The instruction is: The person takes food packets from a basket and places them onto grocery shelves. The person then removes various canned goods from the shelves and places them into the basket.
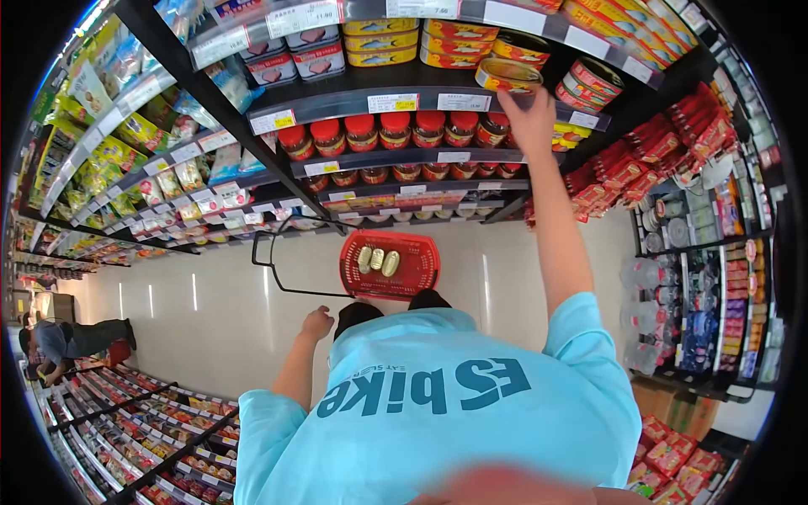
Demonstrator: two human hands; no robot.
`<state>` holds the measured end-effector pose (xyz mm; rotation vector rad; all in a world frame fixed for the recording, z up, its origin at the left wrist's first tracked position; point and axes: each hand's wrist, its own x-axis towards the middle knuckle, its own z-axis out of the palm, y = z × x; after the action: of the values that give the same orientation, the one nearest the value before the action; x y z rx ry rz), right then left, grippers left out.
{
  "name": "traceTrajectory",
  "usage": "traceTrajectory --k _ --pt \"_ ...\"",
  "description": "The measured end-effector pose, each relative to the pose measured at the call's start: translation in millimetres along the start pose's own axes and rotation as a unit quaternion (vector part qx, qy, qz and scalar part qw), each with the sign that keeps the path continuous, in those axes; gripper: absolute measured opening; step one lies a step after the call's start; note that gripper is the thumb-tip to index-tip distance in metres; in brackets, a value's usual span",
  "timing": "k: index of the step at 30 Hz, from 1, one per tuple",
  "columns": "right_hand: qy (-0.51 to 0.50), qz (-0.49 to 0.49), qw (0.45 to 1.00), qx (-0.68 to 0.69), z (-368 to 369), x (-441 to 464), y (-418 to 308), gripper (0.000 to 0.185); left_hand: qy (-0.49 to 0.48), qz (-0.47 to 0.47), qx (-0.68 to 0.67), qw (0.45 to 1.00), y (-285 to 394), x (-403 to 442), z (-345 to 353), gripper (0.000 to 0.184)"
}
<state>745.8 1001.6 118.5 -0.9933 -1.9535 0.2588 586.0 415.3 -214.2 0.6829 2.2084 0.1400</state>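
Observation:
My right hand (528, 114) reaches up to a store shelf, its fingers closed on the near edge of an oval yellow-and-red can (508, 76). Stacked yellow-and-red cans (459, 44) stand just left of it, and round cans (590, 84) to its right. Down by my side, above the floor, hangs my left hand (317, 322) with its fingers curled in; whether anything is inside is too small to tell. On the floor ahead of my feet, a red basket (353, 273) holds three gold-coloured cans (377, 259).
Red-lidded jars (362, 135) line the shelf below. Red packets (619, 164) hang at the right, with large bottles (646, 316) beyond. Bagged goods (105, 151) fill the left shelves. Another person (71, 339) bends at the far left. The basket's black handle (271, 265) sticks out left.

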Motion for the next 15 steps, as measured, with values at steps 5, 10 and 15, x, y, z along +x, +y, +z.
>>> traceTrajectory --k 5,10,15 --pt "-0.092 0.095 0.982 -0.136 26 53 0 0.132 -0.002 -0.073 -0.041 0.996 -61 -12 39 0.047" --pt "-0.122 0.151 0.971 -0.141 37 51 -7 0.143 -0.093 -0.035 0.031 0.995 -115 -15 75 0.047" --pt "-0.065 0.151 0.977 -0.136 39 47 -13 0.116 -0.037 -0.133 -0.189 0.972 -109 -45 78 0.047"
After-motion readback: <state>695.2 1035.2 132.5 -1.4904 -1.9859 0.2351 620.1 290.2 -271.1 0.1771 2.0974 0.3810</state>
